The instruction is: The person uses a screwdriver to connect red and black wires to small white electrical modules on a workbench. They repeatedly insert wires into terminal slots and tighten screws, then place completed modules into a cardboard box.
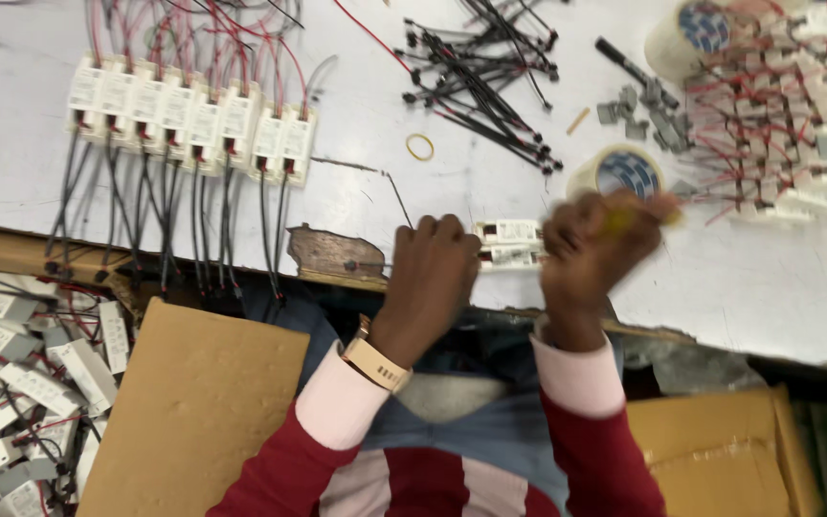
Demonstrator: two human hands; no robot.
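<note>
1. the left hand (pixel 430 278) is curled shut, its fingers pressing down on the left end of two small white boxes (pixel 511 243) stacked at the near edge of the table (pixel 748 278).
2. the right hand (pixel 593 251) is closed in a fist around a yellowish tool (pixel 645 216), blurred, just right of the same boxes; what kind of tool i cannot tell.
3. a roll of tape (pixel 624 172) stands just behind the right hand, and a second roll (pixel 693 33) sits near the far right corner.
4. a heap of white boxes with red wires (pixel 796 134) fills the right side of the table.
5. a bundle of black cable ties (pixel 490 77) and a yellow rubber band (pixel 420 146) lie toward the far middle.
6. a row of white boxes (pixel 193 120) lines the left part, black leads hanging over the near edge.
7. below the edge, a sheet of cardboard (pixel 193 402) leans beside a bin of grey and white boxes (pixel 21 383).
</note>
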